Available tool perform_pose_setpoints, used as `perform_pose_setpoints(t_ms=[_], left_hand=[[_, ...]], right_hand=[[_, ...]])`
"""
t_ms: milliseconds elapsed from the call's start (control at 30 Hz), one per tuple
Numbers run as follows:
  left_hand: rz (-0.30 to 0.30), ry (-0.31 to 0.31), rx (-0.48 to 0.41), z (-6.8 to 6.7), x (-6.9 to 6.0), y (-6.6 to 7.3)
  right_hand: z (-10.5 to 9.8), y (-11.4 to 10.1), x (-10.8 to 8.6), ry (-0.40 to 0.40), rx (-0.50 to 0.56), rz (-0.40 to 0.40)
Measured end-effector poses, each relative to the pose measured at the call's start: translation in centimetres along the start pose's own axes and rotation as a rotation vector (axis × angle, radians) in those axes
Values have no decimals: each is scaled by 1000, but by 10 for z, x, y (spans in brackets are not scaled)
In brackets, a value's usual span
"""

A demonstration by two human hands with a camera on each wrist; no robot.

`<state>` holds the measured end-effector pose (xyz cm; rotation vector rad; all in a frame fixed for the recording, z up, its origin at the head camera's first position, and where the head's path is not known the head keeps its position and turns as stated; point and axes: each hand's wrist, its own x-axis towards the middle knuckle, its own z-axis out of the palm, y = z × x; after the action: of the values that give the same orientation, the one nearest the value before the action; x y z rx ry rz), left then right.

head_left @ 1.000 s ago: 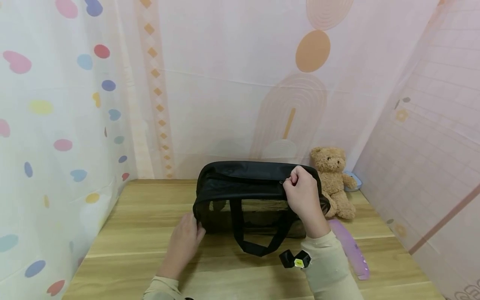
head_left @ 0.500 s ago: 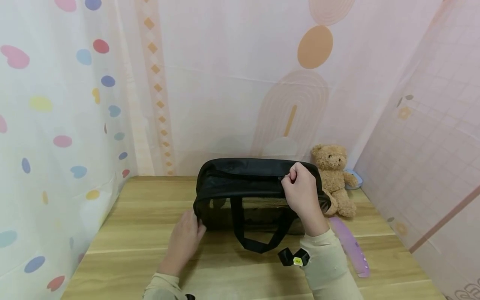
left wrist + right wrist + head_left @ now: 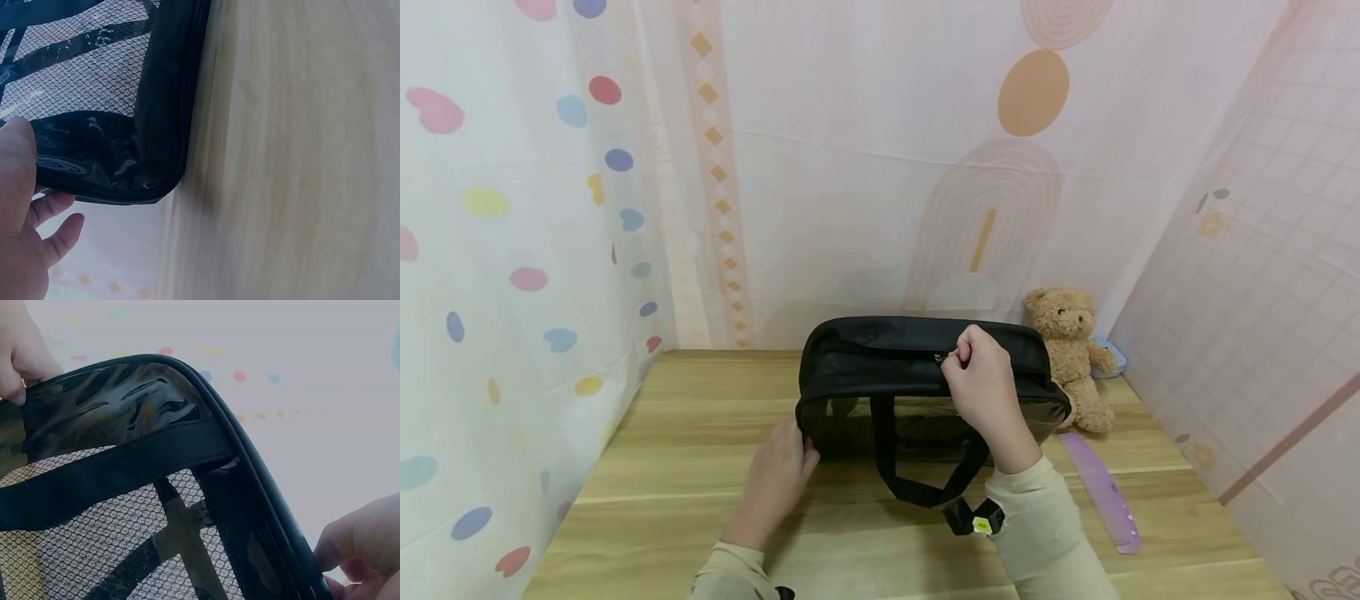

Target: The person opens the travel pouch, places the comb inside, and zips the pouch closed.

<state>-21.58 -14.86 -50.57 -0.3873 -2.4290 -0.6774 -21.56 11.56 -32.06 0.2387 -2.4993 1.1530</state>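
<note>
A black bag [image 3: 850,383] with see-through front and mesh back stands upright on the wooden table, its strap handle [image 3: 917,492] hanging forward. My left hand [image 3: 781,462] grips the bag's lower left edge. In the left wrist view the thumb [image 3: 17,162] lies on the clear front, with fingers behind the edge. On the bag's top, my right hand [image 3: 981,379] pinches the zipper pull with curled fingers; a bit of the zipper slider [image 3: 938,359] shows beside them. The pull itself is mostly hidden. In the right wrist view, the right hand [image 3: 369,544] is at the top edge.
A brown teddy bear [image 3: 1067,358] sits right of the bag, with a light blue object [image 3: 1108,358] partly behind it. A purple comb [image 3: 1101,492] lies at the right of the wooden table [image 3: 700,433]. Printed curtains [image 3: 850,167] close off the back and sides.
My right hand has moved left along the bag's top with the zipper slider. The bag and my left hand have shifted slightly right.
</note>
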Motion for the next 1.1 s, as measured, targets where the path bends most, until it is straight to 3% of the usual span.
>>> perform_pose_setpoints(t_ms=[600,900,1100], left_hand=[[33,12,5,1,-2,-3],[38,17,6,3,-3,-3],[33,15,9,2,-3,-2]], right_hand=[[18,-19,-5,-22,17,-47],[22,-21,-5,-6,9,-62],[21,-20,-2,-40,27,-46]])
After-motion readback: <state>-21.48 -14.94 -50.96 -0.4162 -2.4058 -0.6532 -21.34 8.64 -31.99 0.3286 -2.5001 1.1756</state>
